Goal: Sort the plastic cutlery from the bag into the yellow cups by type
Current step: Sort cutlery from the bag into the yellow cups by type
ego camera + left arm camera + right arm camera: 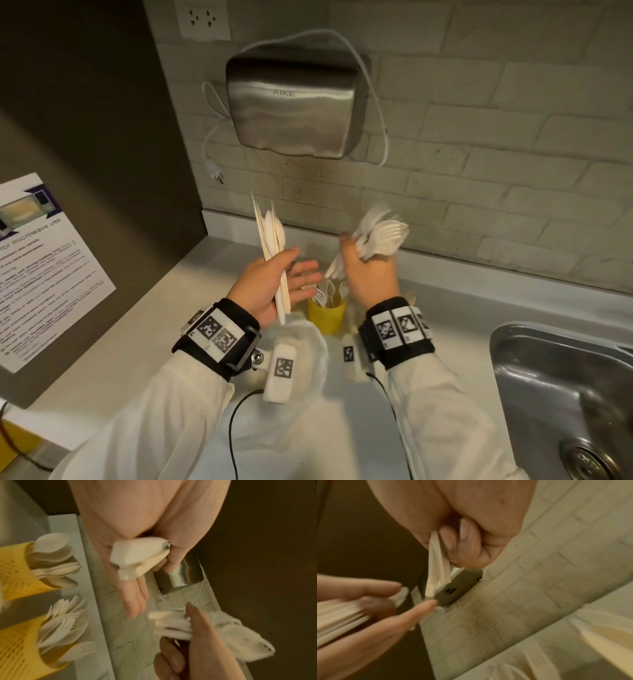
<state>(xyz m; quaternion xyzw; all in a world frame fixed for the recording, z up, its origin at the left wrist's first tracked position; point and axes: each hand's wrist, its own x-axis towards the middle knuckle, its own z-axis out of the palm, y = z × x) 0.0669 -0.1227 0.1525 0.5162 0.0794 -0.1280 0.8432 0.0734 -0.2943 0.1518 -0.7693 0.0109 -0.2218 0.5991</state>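
My left hand [286,274] is raised over the counter and holds a bundle of white plastic knives [272,236] upright, thumb pressed across them; their handle ends [139,555] show in the left wrist view. To its right, my right hand [366,270] grips a blurred bunch of white forks [383,233], fingers curled round the handles [436,563]. Below and between the hands stands a yellow cup [327,317] with forks in it. In the left wrist view a yellow cup of spoons [15,572] stands beside the cup of forks [22,649]. The white bag [305,353] lies under my wrists.
A steel sink [561,387] is set into the counter at the right. A metal hand dryer [291,106] hangs on the brick wall above the cups, its cord loose. At the left a dark wall panel carries a microwave notice [41,267].
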